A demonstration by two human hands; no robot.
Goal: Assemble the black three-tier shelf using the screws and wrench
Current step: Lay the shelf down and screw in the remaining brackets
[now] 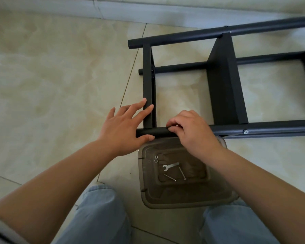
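The black shelf frame (pixel 222 85) lies on its side on the tiled floor, its tubes running left to right. My left hand (pixel 127 127) rests with straight fingers on the end board (pixel 148 81), its thumb under the near tube (pixel 151 132). My right hand (pixel 192 131) has its fingers curled over the near tube and pinches a small silver part there, mostly hidden by the fingers. In a clear plastic tray (pixel 187 196) just below lie a small wrench (pixel 170 166), two long screws (pixel 182 173) and two washers (pixel 156 159).
My knees in light blue jeans (pixel 99 217) frame the tray on both sides. A pale baseboard (pixel 148 13) runs along the top of the view. A screw head (pixel 246 132) shows on the near tube at the middle board.
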